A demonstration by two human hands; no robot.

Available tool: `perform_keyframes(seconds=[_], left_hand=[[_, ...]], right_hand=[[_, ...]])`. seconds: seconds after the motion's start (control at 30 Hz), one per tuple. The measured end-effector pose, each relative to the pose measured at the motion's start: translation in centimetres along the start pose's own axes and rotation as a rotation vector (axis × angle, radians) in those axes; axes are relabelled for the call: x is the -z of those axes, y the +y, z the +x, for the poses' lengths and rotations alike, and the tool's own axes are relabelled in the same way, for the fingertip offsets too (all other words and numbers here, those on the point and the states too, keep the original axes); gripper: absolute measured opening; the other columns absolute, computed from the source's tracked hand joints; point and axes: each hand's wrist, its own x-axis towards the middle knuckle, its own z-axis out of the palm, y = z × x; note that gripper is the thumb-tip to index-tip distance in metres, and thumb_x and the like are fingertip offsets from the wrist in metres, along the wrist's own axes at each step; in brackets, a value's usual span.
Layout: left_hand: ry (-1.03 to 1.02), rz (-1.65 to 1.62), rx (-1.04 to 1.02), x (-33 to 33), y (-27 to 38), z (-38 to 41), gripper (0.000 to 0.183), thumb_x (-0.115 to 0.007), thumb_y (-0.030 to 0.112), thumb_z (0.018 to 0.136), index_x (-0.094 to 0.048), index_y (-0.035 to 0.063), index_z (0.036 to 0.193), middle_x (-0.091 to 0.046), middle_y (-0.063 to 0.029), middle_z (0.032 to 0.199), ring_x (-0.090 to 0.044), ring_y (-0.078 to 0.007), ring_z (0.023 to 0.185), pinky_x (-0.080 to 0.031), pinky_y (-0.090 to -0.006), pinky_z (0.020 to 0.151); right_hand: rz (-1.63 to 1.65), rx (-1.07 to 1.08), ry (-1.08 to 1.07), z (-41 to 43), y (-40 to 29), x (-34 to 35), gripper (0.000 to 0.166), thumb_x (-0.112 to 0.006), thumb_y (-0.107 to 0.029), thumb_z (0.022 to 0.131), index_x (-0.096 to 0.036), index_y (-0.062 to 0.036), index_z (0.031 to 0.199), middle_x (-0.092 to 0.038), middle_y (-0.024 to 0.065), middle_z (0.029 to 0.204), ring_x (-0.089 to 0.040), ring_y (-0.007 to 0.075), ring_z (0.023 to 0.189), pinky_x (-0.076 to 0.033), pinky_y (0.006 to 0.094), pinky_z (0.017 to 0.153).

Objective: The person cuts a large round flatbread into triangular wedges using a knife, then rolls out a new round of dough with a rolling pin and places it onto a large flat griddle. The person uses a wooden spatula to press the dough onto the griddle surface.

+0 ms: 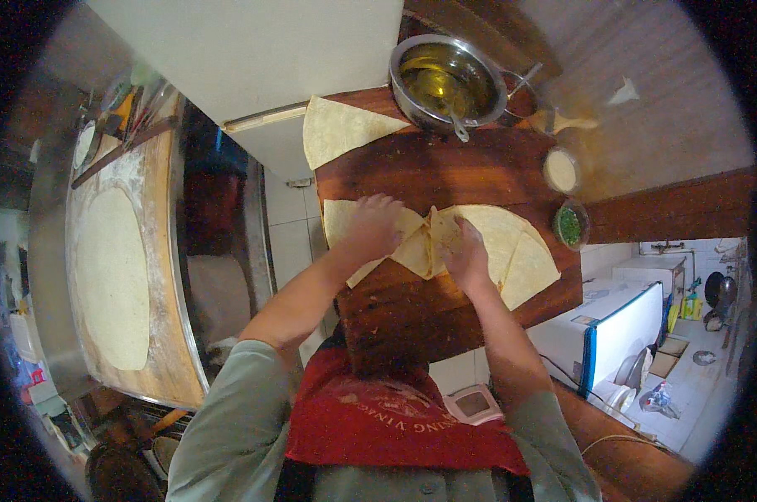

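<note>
Pale flatbread wedges lie on a dark reddish-brown wooden board before me. My left hand (373,227), blurred, is over the left flatbread piece (338,216); whether its fingers grip is unclear. My right hand (467,254) holds the near part of the right flatbread piece (501,229), with its fingertips partly hidden. Between the hands, a folded flap (433,241) stands up where the pieces meet. Layered edges show along the right piece. Farther back, a separate flatbread wedge (347,128) rests at the board's far left corner.
A metal bowl of yellow oil (441,81) with a ladle handle (459,127) stands at the back. Along the right edge are a tub of pale contents (561,170) and a tub of chopped greens (569,226). On a floured worktop (165,332) to the left lies rolled dough (112,282).
</note>
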Motion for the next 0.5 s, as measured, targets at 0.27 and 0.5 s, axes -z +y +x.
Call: perform_keyframes(seconds=[0.27, 0.5], left_hand=[[-0.277, 0.236, -0.051, -3.6, 3.4, 4.0, 0.036, -0.063, 0.03, 0.081, -0.059, 0.0077, 0.109, -0.059, -0.0142, 0.108, -0.054, -0.0334, 0.104, -0.041, -0.0511, 0.09], [0.229, -0.137, 0.218, 1.9, 2.7, 5.8, 0.036, -0.065, 0.024, 0.077, -0.058, 0.0036, 0.105, -0.059, -0.0152, 0.106, -0.054, -0.0325, 0.104, -0.042, -0.0455, 0.091]], right_hand=[[-0.214, -0.226, -0.293, -2.1, 0.5, -0.8, 0.059, -0.077, -0.026, 0.069, -0.054, -0.0038, 0.119, -0.055, 0.0187, 0.112, -0.054, 0.0378, 0.104, -0.046, 0.0492, 0.085], [0.01, -0.113, -0.121, -7.7, -1.0, 2.8, 0.054, -0.075, -0.029, 0.074, -0.053, 0.0002, 0.114, -0.056, 0.0227, 0.108, -0.052, 0.0414, 0.104, -0.044, 0.0495, 0.087]])
